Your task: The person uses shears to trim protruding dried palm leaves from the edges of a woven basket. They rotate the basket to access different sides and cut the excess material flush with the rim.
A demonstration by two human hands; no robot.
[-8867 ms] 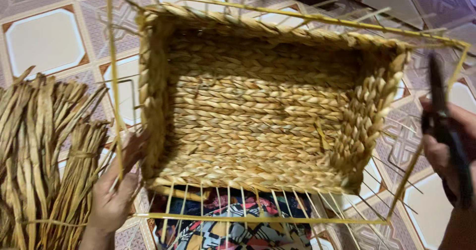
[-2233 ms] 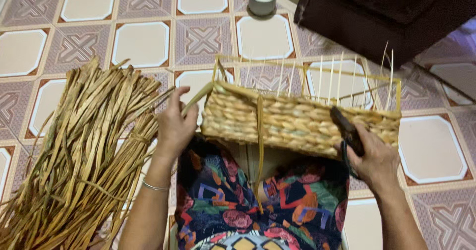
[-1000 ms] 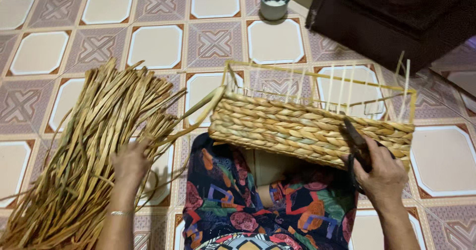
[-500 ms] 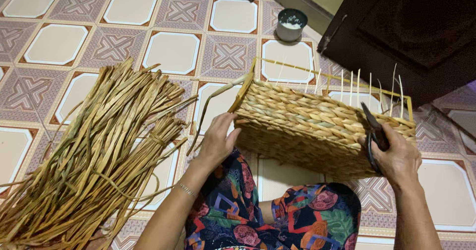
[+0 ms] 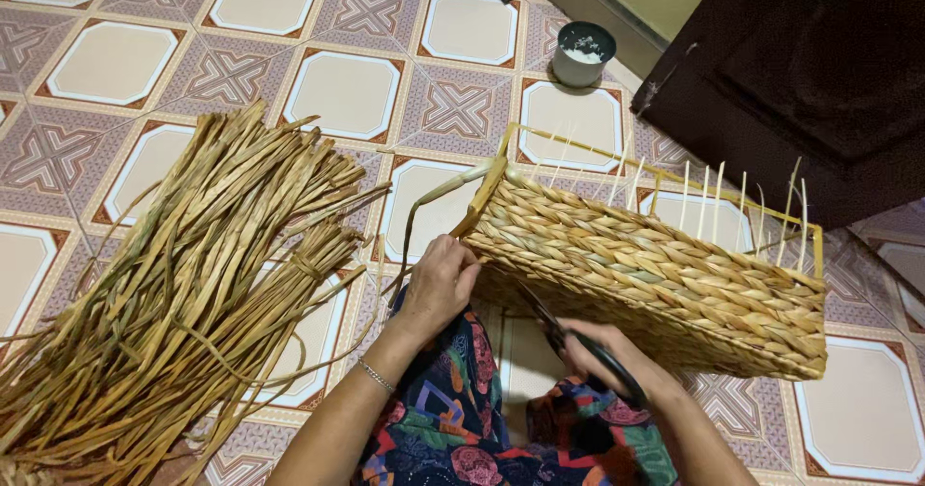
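Observation:
A half-woven straw basket [image 5: 665,274] on a yellow wire frame lies tilted across my lap, thin uprights sticking up along its far rim. My left hand [image 5: 438,284] grips the basket's near left corner, where a loose strand curls away. My right hand [image 5: 602,351] is under the basket's near side, closed around black-handled scissors [image 5: 578,337] whose blades point toward the left corner. A big bundle of dried flat reeds [image 5: 183,303] lies on the floor to my left.
The floor is patterned tile [image 5: 347,91]. A small round tin [image 5: 585,52] stands at the back by the wall. A dark wooden cabinet [image 5: 800,72] fills the upper right. My lap is covered by colourful floral cloth [image 5: 453,419].
The basket went from open side up to lying on its side. My left hand reached to the reeds, then returned to the corner. My right hand brought the scissors from the right end to underneath.

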